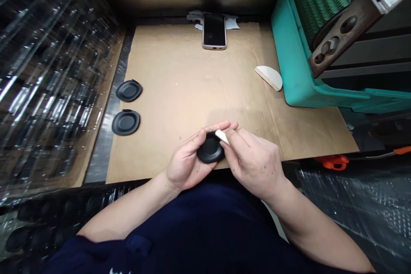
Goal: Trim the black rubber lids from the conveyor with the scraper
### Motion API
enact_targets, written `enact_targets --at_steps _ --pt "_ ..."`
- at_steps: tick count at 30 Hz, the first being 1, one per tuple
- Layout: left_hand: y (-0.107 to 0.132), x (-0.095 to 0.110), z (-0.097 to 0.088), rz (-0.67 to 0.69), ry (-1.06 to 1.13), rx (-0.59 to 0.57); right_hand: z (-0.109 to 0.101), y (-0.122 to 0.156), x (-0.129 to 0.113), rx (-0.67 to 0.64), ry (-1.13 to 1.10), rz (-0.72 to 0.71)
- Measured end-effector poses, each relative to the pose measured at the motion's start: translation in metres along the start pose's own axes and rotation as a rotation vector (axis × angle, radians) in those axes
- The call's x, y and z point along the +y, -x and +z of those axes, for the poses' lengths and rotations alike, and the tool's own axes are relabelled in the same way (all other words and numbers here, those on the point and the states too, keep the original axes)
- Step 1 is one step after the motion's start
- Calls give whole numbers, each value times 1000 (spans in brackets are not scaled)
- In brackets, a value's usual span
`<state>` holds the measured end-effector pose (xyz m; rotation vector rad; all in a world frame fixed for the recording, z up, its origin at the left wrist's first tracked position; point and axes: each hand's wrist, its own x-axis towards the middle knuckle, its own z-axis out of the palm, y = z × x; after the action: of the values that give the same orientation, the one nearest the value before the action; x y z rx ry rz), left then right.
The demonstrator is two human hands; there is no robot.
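Black disc [210, 149] sits cupped in left hand [186, 162].

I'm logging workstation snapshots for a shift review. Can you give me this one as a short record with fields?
surface: cardboard sheet
left hand: holds a black disc
right hand: pinches a small white piece against the disc's upper edge
left edge of sheet: two other discs, lying flat, apart
far end: phone, face up, screen dark
right side: white half-round piece, beside a teal frame
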<state>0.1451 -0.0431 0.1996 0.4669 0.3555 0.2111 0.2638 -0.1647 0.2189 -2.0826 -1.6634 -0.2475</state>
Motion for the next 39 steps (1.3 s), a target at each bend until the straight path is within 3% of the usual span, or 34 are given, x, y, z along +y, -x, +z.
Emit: enact_targets --at_steps 4,10,16,21,26,28,32,39 --pt "0 0 2 27 5 -39 -4 9 -4 -88 -77 -5" --pt "-1 -1 4 31 -41 0 5 8 -5 12 -50 69" --pt "-1 -2 4 143 -36 27 7 20 -24 -70 -240 39" --pt "-1 -3 3 145 -10 27 9 17 -23 13 -165 112" --pt "-2 -1 5 124 -2 31 8 20 -34 -39 -349 -25" --pt "-1 0 5 101 33 9 5 21 -31 -3 -374 -17" --pt "0 3 4 51 93 -28 -3 17 -10 132 -231 78" --pt "0 2 4 23 84 -6 -2 2 -2 162 -37 -2"
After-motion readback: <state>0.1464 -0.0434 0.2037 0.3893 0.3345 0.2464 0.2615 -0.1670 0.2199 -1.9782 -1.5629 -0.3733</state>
